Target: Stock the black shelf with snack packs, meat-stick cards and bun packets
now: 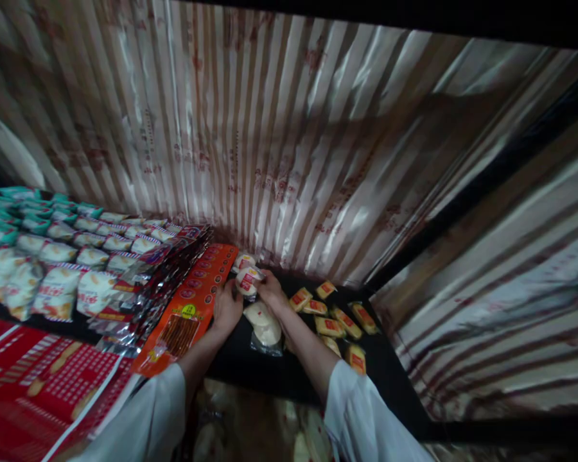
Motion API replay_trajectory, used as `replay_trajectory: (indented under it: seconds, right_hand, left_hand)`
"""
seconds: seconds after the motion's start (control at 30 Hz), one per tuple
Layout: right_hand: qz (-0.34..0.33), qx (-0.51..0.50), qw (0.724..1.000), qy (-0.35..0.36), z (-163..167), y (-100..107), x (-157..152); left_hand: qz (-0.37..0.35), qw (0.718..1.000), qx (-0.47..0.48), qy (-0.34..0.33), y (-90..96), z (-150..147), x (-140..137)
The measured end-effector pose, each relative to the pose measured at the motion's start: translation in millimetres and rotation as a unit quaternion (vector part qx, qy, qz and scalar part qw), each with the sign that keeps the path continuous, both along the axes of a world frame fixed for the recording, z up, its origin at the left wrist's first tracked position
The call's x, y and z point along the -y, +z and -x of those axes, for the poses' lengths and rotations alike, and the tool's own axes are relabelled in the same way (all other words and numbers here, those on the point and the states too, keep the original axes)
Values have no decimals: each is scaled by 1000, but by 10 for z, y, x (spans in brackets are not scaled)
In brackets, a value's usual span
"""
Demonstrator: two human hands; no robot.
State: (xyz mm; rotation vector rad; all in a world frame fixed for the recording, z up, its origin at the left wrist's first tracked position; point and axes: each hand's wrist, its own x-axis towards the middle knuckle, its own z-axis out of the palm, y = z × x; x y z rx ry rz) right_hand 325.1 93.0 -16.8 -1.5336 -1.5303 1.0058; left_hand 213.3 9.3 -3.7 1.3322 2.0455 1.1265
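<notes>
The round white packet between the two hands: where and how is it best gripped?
Probably by its side edges, coming from left and right: the round white packet shows a broad printed face, and another packet crowds its far side. The left hand and right hand flank it.

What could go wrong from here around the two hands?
The round white packet at the right hand might slip, since its plastic-looking wrapper could be slick. The right sleeve is close to a yellow-wrapped packet and could nudge it out of place. The left hand is right beside the orange stick-snack bag, so a sideways move might shift that bag.
</notes>
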Motion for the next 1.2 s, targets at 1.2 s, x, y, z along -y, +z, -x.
replay_trajectory:
  seconds: [1.2]
  right_hand:
    - [-2, 282, 959, -13, 284, -211, -493]
  left_hand:
    - [79, 966, -178, -169, -347, 30, -508]
